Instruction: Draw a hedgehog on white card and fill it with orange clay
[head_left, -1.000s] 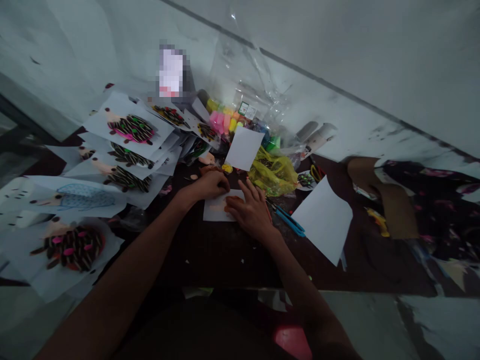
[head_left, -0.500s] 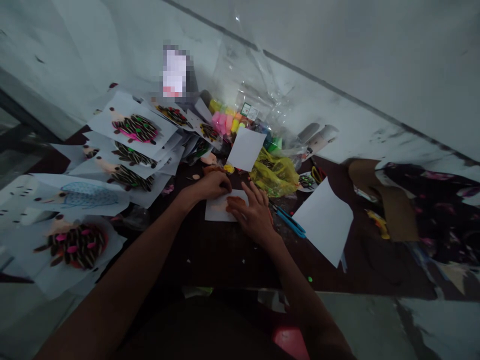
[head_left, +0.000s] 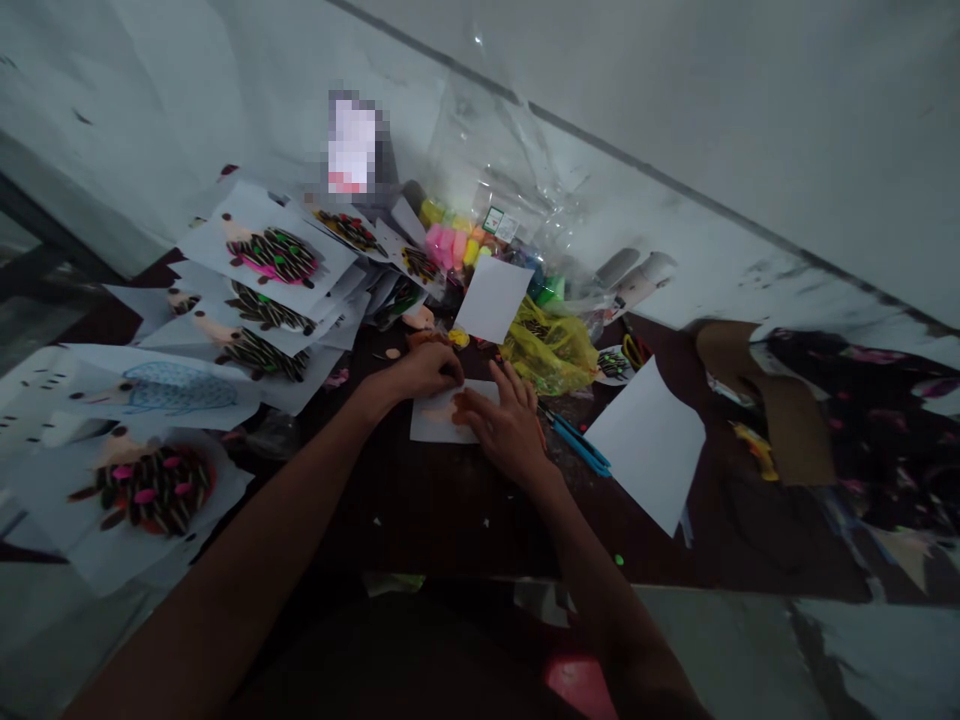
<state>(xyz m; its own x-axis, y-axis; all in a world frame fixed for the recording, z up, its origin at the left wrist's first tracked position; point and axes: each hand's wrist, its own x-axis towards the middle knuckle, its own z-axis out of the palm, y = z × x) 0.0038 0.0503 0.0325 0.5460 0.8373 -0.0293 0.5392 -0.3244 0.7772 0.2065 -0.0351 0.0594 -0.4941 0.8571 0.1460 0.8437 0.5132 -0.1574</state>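
A small sheet of white paper lies on the dark table, with a flat peach shape and brown clay on it. My right hand rests over the paper's right side, fingers stretched out. Its thumb presses on the brown clay and covers part of it. At the paper's upper left edge, my left hand has its fingers curled together; what they pinch, if anything, is hidden. Just beyond it sits a brown lump, with a peach lump behind.
Sheets bearing clay hedgehogs are piled at left. Behind my hands are bags of coloured clay, a blank card and a yellow plastic bag. To the right lie blue-handled scissors and a white sheet.
My right thumb has shifted over the brown clay and covers more of it, and the right fingers sit slightly differently. The left hand stays in nearly the same place.
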